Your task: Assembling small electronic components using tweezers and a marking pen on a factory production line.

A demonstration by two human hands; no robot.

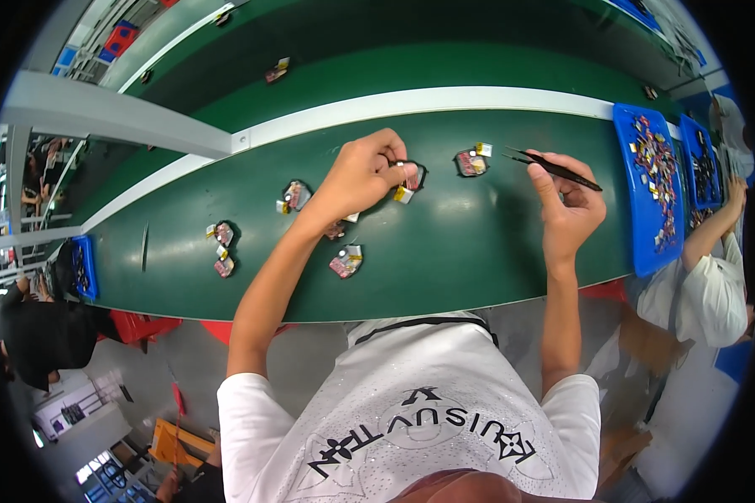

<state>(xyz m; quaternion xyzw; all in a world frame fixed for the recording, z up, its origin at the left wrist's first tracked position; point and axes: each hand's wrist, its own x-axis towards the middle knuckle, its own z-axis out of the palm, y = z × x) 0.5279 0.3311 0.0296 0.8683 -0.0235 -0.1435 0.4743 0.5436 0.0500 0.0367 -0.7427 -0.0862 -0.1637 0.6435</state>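
Observation:
My left hand (359, 178) is closed, its thumb and fingertips pinching a small electronic assembly (418, 178) with a black rim and a yellow-and-white tab, low over the green bench (445, 251). Part of that piece is hidden by the fingers. A pair of black tweezers (566, 172) is gripped in my right hand (572, 210), tips pointing left with a gap between them. Just left of those tips lies a similar assembly (471, 163). More such pieces rest near my left forearm, one beyond it (296, 197) and another on its near side (346, 262).
Two further assemblies (224, 265) lie at left, beside a thin dark tool (145, 247). At right stands a blue tray (633, 239) of small colourful parts; a co-worker's arm (713, 226) is beyond it. A white rail (428, 99) borders the far side, with a grey post (134, 113) at left.

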